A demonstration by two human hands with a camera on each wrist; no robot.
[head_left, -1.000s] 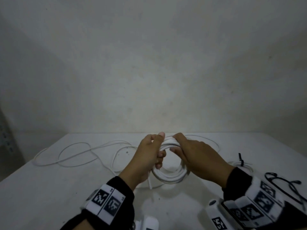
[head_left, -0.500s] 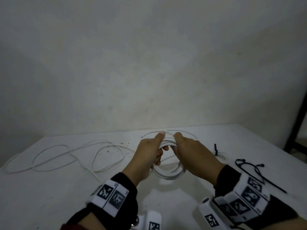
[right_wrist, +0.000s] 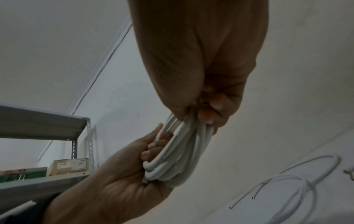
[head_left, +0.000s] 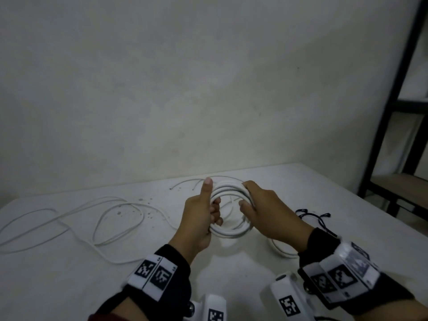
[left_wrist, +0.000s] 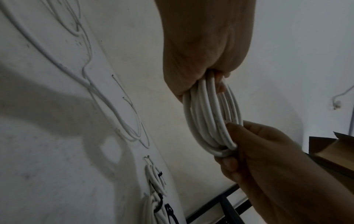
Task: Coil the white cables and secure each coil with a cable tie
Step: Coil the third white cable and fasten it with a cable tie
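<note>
A coil of white cable [head_left: 228, 189] is held upright above the white table [head_left: 58, 274], gripped on both sides. My left hand [head_left: 203, 212] wraps its left side, thumb pointing up; my right hand [head_left: 259, 205] curls round its right side. In the left wrist view the coil [left_wrist: 208, 115] runs from my left hand [left_wrist: 203, 72] down into my right hand [left_wrist: 254, 153]. The right wrist view shows the coil [right_wrist: 178, 145] between my right hand [right_wrist: 208, 109] and left hand [right_wrist: 138, 163]. Black cable ties [head_left: 312, 214] lie on the table to the right.
Loose white cable [head_left: 69, 223] sprawls in loops over the table's left half. Another white coil [head_left: 280, 249] lies under my right wrist; tied coils [left_wrist: 155, 180] show in the left wrist view. A dark metal shelf [head_left: 393, 135] stands at the right.
The view has swung right, bringing the shelf into sight. Both hands still hold the coil, now lifted and tilted more upright, with my left thumb raised.
</note>
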